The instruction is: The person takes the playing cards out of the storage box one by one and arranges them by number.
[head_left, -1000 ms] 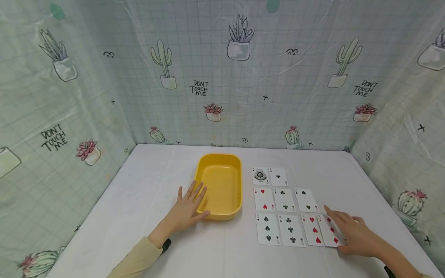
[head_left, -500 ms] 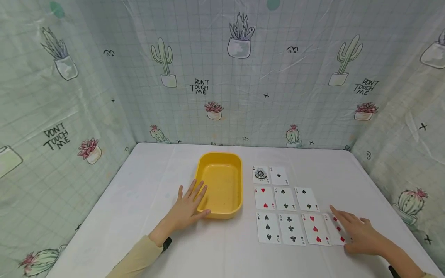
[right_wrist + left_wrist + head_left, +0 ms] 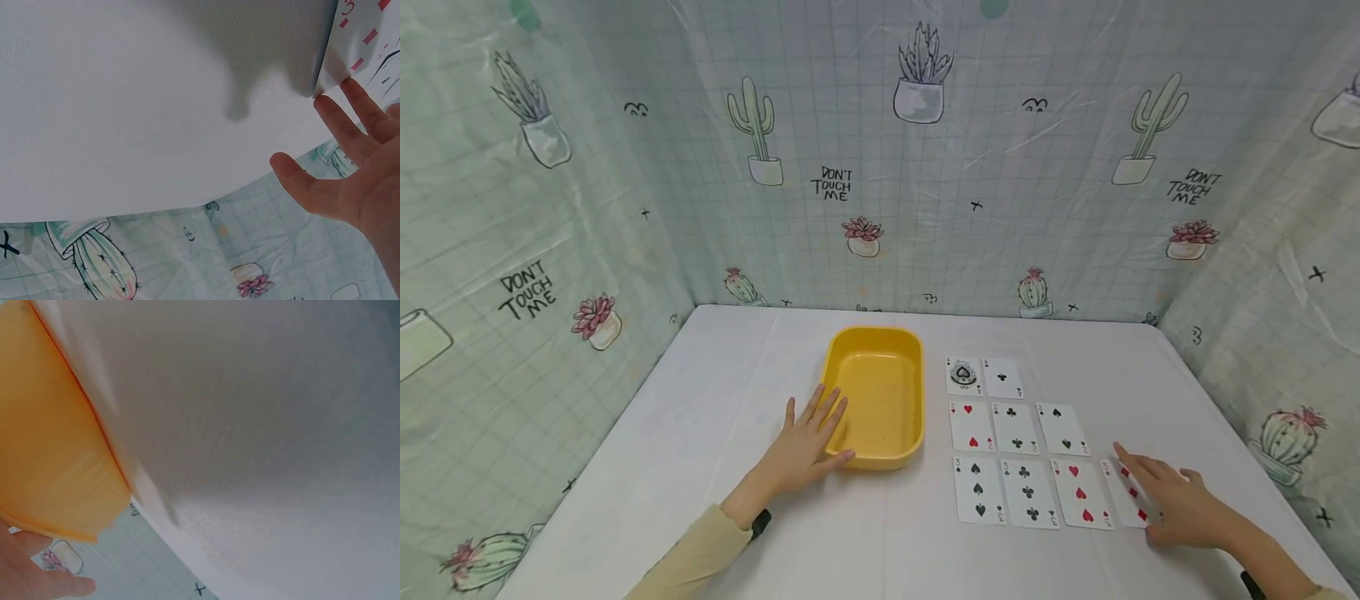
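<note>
Right hand lies flat, fingers straight, on the 3 of diamonds at the right end of the card row nearest the person, right of the yellow tray; best to slide it square beside the 3 of hearts, while the left hand rests flat and empty against the tray.

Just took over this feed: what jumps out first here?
A yellow tray sits mid-table, the left hand flat against its near left corner. Right of it lie face-up cards in three rows. The right hand rests on the last card of the near row.
</note>
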`<state>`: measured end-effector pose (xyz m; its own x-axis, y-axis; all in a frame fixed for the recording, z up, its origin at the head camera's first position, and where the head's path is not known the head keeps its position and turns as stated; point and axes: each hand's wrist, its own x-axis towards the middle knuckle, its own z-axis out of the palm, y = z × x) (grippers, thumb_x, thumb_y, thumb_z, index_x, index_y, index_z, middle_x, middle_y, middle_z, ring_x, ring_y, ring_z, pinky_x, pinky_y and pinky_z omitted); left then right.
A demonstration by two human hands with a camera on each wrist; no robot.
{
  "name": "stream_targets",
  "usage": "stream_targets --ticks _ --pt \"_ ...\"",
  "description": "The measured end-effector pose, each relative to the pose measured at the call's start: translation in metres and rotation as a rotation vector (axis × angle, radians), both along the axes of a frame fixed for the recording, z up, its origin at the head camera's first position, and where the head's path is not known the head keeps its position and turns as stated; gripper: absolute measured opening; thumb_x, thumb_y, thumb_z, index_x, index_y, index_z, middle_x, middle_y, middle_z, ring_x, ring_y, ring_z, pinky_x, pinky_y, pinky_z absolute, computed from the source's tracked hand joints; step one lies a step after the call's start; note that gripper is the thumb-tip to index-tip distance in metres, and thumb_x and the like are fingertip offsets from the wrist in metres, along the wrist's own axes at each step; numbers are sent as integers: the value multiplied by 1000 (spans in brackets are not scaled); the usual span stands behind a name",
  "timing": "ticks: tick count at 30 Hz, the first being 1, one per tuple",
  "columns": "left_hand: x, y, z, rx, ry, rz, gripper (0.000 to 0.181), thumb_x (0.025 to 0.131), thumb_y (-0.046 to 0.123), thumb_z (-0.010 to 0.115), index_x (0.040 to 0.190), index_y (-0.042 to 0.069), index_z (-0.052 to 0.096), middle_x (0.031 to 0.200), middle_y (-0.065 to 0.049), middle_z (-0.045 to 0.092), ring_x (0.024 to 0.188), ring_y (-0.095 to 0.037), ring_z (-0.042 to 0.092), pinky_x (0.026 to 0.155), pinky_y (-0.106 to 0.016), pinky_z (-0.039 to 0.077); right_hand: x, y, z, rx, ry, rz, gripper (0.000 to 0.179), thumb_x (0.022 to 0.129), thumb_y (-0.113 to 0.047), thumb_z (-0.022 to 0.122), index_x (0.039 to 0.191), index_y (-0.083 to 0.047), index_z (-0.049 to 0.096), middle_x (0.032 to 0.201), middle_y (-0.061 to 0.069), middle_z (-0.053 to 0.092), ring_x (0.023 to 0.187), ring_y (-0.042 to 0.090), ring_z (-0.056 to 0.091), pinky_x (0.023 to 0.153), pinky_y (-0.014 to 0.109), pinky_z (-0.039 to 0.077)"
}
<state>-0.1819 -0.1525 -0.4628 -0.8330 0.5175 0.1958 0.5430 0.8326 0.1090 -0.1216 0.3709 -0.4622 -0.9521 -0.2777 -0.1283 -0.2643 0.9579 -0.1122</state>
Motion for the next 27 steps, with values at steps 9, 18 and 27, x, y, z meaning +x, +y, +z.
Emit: stream_targets --ticks 9,18,27 --pt "0 2 -1 5 -6 -7 78 86 58 39 143 9 20 149 -12 18 138 -35 8 98 -68 14 1 0 3 53 -5 6 112 50 -22 78 143 -15 14 127 13 45 111 33 44 78 71 26" --pt "0 2 2 14 -38 2 78 85 59 39 143 10 21 150 -11 15 138 -35 8 98 -68 16 -8 -5 14 55 114 51 108 63 -31 75 144 -18 6 121 15 51 107 34 48 77 67 31" --pt "-2 -2 2 87 -76 -2 80 84 59 43 143 11 18 151 -11 10 138 -35 11 100 -66 15 -23 -26 25 -22 281 113 92 70 -23 71 143 -11 17 117 17 53 104 35 50 77 61 35"
